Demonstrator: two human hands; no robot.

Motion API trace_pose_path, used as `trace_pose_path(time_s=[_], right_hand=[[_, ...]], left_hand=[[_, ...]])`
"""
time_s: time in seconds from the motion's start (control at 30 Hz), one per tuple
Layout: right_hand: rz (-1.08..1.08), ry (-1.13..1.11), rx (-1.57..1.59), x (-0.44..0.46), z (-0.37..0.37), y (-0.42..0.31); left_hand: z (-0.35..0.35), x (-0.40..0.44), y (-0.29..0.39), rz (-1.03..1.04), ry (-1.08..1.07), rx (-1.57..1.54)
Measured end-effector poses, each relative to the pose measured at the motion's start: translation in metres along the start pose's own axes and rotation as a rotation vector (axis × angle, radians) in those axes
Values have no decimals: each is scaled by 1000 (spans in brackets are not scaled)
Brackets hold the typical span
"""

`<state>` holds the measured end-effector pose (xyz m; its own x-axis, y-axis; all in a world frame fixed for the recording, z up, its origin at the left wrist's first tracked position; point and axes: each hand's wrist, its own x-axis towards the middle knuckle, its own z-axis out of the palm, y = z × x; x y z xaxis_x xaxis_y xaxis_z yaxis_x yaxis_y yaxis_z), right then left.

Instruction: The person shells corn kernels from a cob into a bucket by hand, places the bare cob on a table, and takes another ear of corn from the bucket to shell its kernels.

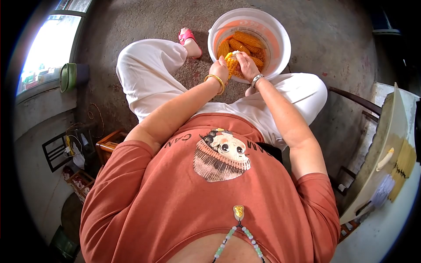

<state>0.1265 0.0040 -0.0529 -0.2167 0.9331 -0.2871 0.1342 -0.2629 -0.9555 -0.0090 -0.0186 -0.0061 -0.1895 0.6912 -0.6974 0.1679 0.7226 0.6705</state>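
Observation:
Between my two hands is an ear of corn (230,64), tilted over the near rim of a white bucket (284,41). My left hand (219,69), with a gold bangle at the wrist, is closed around the ear's lower left side. On the other side my right hand (247,65), wearing a metal band, has its fingers closed on the ear near its pale tip. Inside the bucket lie several yellow corn cobs (247,40) and what look like loose kernels at the bottom. My fingers hide part of the ear.
The bucket stands on a concrete floor (162,19) between my knees in white trousers (149,65). At the right is a table (399,118) with objects on it. A wooden stool (107,144) and a green container (69,78) are on the left.

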Motion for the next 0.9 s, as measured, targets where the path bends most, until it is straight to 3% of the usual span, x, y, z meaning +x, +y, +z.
trace_pose_path(time_s=[0.17, 0.57, 0.67, 0.77, 0.9], right_hand=[[-105, -8, -135, 0, 2, -1], [8, 37, -274, 5, -2, -4], [-6, 5, -142, 10, -4, 8], [141, -92, 27, 2, -9, -14], [-1, -121, -73, 9, -9, 9]], left_hand=[[-2, -2, 3, -18, -22, -2], [-4, -7, 6, -37, -36, -6], [-8, -10, 12, -68, -69, 2], [-10, -8, 12, -74, -97, -14], [-11, -5, 10, -61, -115, 23]])
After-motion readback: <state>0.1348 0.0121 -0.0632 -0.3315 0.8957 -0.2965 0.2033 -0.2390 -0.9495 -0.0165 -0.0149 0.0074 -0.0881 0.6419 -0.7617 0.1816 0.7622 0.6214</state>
